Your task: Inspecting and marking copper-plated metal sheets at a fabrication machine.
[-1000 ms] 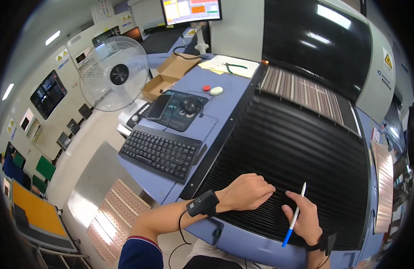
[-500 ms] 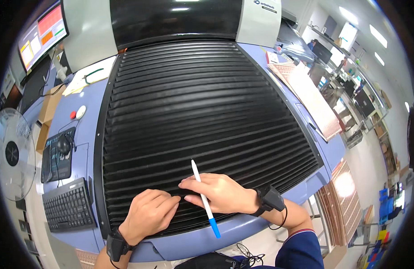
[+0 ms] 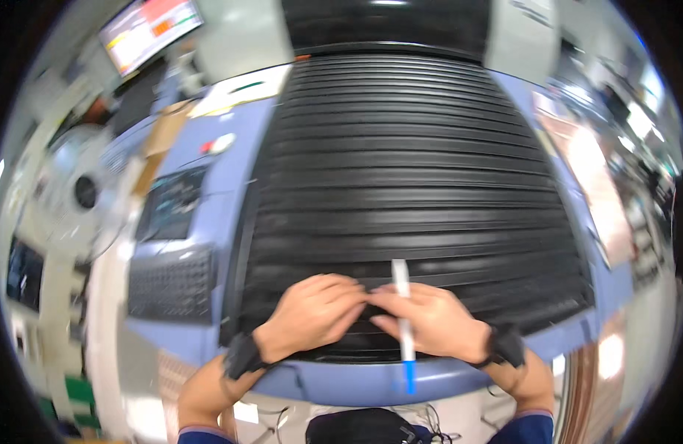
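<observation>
A white marker pen with a blue end (image 3: 405, 318) is held in my right hand (image 3: 446, 323), its white tip pointing away from me and the blue end toward the machine's front edge. My left hand (image 3: 312, 314) is closed, fingers curled and pressed together, its fingertips close to those of my right hand. Whether anything small is pinched there cannot be made out. Both hands hover over the near part of a black ribbed machine bed (image 3: 400, 177). Each wrist wears a black band-like device (image 3: 243, 355).
On the left ledge are a black keyboard (image 3: 171, 283), a mouse pad (image 3: 172, 203), a red-and-white round item (image 3: 221, 143) and papers (image 3: 241, 90). A fan (image 3: 78, 189) and a monitor (image 3: 150, 31) stand beyond. Copper-coloured panels (image 3: 597, 185) lie on the right ledge.
The view has swung left, so the machine bed appears further right, with motion blur. My fingertips are closer together, and the marker pen in my right hand has turned more upright in the picture.
</observation>
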The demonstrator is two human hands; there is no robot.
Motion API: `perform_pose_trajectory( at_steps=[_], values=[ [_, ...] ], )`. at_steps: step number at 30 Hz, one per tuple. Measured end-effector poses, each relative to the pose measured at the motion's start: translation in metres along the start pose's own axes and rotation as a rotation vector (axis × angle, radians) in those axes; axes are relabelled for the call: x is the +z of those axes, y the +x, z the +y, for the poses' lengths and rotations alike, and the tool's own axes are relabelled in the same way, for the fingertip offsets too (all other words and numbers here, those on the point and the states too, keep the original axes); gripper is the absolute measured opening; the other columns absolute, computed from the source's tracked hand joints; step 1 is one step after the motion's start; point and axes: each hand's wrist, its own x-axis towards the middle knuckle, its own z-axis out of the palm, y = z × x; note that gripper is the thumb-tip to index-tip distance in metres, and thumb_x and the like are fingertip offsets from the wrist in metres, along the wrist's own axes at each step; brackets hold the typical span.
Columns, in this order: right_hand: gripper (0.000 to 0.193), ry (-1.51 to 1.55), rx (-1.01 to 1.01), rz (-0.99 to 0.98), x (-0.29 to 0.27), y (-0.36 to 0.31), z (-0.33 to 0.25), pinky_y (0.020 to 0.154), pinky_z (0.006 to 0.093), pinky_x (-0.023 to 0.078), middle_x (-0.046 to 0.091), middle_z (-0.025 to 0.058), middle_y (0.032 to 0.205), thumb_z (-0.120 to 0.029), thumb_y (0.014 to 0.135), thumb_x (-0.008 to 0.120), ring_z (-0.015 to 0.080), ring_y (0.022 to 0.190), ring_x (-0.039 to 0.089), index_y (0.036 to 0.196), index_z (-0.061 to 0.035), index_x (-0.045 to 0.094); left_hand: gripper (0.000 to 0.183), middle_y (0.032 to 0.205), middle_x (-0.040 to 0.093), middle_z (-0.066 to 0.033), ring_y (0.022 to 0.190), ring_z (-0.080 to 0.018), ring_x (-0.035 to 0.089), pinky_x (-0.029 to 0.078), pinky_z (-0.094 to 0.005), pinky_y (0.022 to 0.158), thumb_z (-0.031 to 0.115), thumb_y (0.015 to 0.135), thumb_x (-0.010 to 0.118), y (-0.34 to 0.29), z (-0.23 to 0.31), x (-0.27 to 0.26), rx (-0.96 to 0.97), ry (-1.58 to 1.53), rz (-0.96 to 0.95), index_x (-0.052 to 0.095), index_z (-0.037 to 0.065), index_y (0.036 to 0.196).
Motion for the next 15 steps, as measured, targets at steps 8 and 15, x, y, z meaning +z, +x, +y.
perform_pose_trajectory(
  at_steps=[8, 15],
  values=[
    [0.033, 0.034, -0.002, -0.053, 0.003, 0.007, -0.012, 0.077, 0.0401, 0.059, 0.071, 0.016, 0.106, -0.01, 0.081, 0.078, 0.0336, 0.09, 0.07, 0.111, -0.0029, 0.066, 0.014, 0.094, 0.072, -0.0059, 0.097, -0.0248, 0.068, 0.055, -0.0359, 0.082, 0.011, 0.084, 0.074, -0.01, 0.0, 0.003, -0.055, -0.022, 0.076, 0.073, 0.005, 0.097],
    [0.033, 0.03, 0.008, -0.056, 0.002, 0.006, -0.01, 0.077, 0.0398, 0.059, 0.071, 0.0161, 0.106, -0.01, 0.081, 0.078, 0.0336, 0.09, 0.07, 0.111, -0.0019, 0.065, 0.017, 0.091, 0.073, -0.009, 0.087, -0.0263, 0.07, 0.056, -0.036, 0.077, 0.007, 0.084, 0.073, -0.006, 0.001, 0.0, -0.096, -0.102, 0.144, 0.074, 0.003, 0.1]
  ],
)
